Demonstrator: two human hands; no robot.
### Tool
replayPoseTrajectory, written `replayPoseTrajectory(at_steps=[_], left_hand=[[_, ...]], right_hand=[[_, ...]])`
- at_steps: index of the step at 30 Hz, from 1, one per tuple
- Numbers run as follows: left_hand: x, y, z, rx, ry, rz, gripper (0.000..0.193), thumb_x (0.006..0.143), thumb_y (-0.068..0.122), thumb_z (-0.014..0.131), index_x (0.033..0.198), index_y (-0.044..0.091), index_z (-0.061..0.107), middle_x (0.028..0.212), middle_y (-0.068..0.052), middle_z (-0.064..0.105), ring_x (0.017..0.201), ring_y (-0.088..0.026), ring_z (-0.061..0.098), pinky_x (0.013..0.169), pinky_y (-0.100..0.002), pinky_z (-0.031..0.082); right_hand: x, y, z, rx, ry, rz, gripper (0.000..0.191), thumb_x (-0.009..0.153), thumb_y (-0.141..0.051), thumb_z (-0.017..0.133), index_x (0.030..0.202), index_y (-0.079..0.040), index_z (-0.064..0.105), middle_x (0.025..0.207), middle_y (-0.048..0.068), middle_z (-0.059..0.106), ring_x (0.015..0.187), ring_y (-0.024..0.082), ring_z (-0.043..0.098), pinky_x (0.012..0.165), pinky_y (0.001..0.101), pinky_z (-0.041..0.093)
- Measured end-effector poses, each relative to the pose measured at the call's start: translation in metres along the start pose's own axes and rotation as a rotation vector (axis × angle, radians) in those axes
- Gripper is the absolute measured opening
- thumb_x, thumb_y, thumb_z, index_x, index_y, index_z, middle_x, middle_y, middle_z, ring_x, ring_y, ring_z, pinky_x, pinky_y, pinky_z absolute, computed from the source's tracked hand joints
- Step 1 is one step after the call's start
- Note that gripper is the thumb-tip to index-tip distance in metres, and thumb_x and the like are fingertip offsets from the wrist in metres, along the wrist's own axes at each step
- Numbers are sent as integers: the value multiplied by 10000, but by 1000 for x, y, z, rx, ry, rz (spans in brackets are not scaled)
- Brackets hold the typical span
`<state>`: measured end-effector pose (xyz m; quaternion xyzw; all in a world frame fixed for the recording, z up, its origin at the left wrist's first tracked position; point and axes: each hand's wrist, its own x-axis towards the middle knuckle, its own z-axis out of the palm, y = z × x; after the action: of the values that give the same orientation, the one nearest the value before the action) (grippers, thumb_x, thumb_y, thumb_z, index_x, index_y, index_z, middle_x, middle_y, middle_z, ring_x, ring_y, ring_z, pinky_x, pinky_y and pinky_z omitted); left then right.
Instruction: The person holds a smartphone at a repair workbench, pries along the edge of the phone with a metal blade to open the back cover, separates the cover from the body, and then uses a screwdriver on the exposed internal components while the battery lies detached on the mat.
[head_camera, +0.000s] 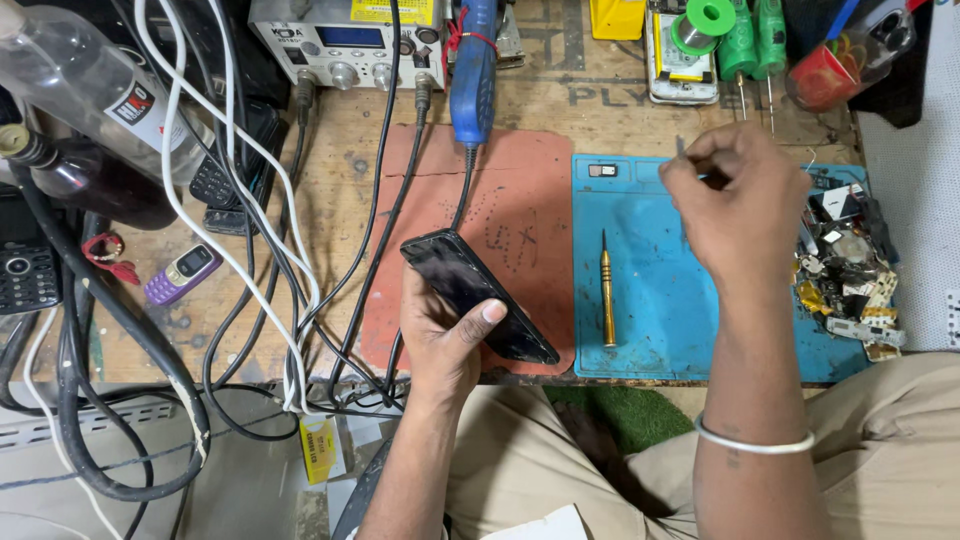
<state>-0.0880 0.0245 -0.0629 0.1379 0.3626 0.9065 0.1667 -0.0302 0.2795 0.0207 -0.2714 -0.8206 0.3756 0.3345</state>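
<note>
phone (478, 296) in the left hand (443, 335), that's the centre of it: a dark, glossy slab tilted on edge, its upper corner up over the red mat (520, 215) and its lower corner down near the front edge of the bench. the left fingers wrap round the back, thumb pressed flat across the glass, a firm closed grip.

over on the other side, the right hand (735, 205) hovers above the blue mat (650, 290), curled into a loose fist with thumb and forefinger pinched together up by the mat's top edge. something small and thin seems caught in that pinch, but what it is i can't tell. a white bangle (752, 443) sits on that wrist.

between the two hands, a gold screwdriver (607, 290) lies on the blue mat, tip pointing away from the person, touching nothing else. just right of the right hand, a heap of small parts (850, 265) crowds the mat's far side.

a blue-handled tool (473, 80) rests at the top of the red mat, its cord trailing down towards the phone. off left, a tangle of black and white cables (250, 230) and a little purple phone (180, 273) on the bare wood.
</note>
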Motion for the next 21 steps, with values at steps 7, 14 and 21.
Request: replayPoseTrajectory(at_steps=[7,14,21], left_hand=[[0,-3,-3,-25,42,-7,439,811,-24,853,1153,18,581,968,-115,727,889,-222,727,846,-375,615],[-4,7,-2,-38,65,-114,340,821,31,828,1094,4,627,982,-136,737,950,-246,750,840,-393,610],[-6,8,-1,-155,-22,-132,678,968,257,736,1538,72,418,1144,-210,671,1046,-299,701,952,-465,584]], right_hand=[[-60,4,12,245,34,132,210,1014,-40,680,1206,41,658,998,112,746,774,84,671,703,226,567],[-91,-11,7,404,-12,37,321,1066,-239,570,1297,-25,636,923,13,700,780,52,616,750,210,515],[-118,-66,29,121,-277,-62,263,1037,-177,649,1207,2,740,877,106,657,784,134,595,714,260,489]])
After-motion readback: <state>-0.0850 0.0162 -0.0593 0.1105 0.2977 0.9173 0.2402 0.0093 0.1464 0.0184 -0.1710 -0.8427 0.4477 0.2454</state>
